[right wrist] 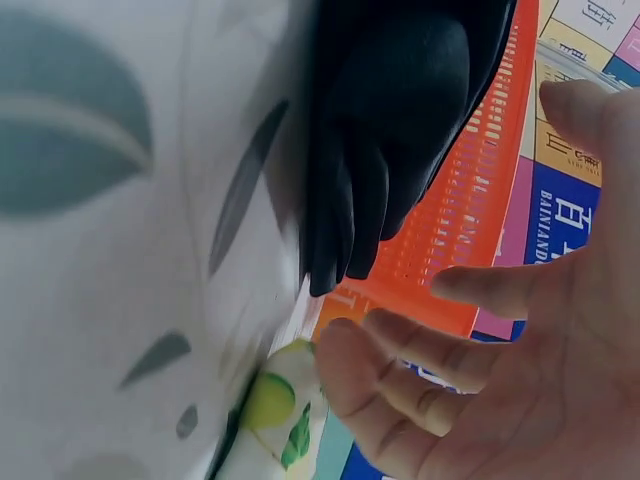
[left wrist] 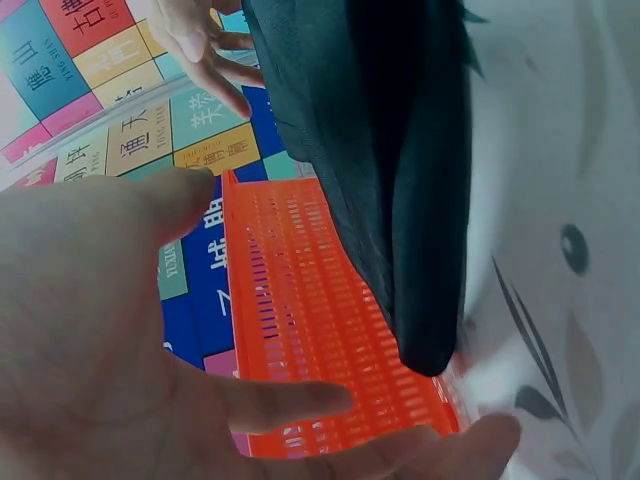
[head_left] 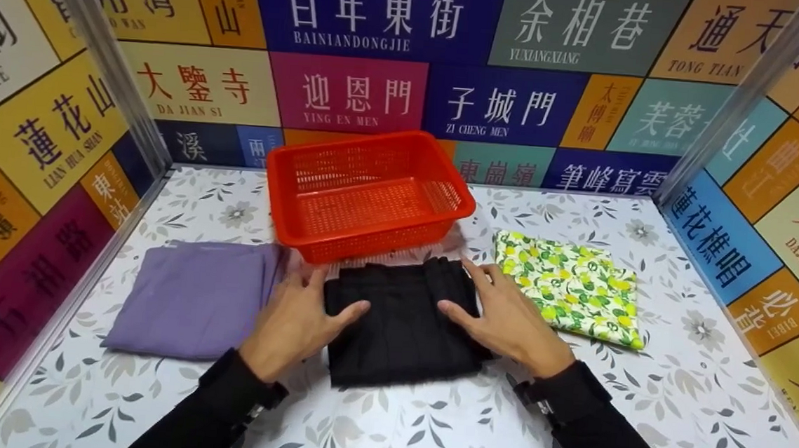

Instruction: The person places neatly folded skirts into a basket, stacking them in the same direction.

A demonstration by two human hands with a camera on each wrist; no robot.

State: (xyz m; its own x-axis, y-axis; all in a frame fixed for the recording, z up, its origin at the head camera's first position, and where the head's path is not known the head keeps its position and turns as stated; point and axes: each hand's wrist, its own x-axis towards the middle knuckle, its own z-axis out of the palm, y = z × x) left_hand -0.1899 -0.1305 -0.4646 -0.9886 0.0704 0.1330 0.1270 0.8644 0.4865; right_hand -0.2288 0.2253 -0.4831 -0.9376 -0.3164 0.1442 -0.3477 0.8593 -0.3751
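Dark sleeves [head_left: 182, 409] lie nearest, slanting in over the leaf-patterned surface [head_left: 695, 420] toward a red basket [head_left: 377, 236]. Just on the near side of the basket is the folded black cloth [head_left: 398, 336], lying flat, with a folded strip [head_left: 446, 280] raised on its right half. Left hand [head_left: 298, 319] is at the cloth's left side, wide, thumb out over the fabric and gripping nothing; right hand [head_left: 509, 312] stands much the same at the other side, its thumb also over the cloth. Both wrist views are close and soft, so I can't fairly say whether any fingertip touches. Near-left of the basket lies a folded purple cloth [head_left: 190, 301]; near-right, a folded lemon-print cloth [head_left: 571, 285].

Steadying the black bundle from both sides looks like the step in hand. To do it well, I'd bring the fingertips under both side edges together, thumbs on top, so every layer is caught. The raised strip seems likeliest to slip, so let the right thumb pin it. Press gently inward rather than pulling apart, lest the folds open, and mind the edge facing the basket.
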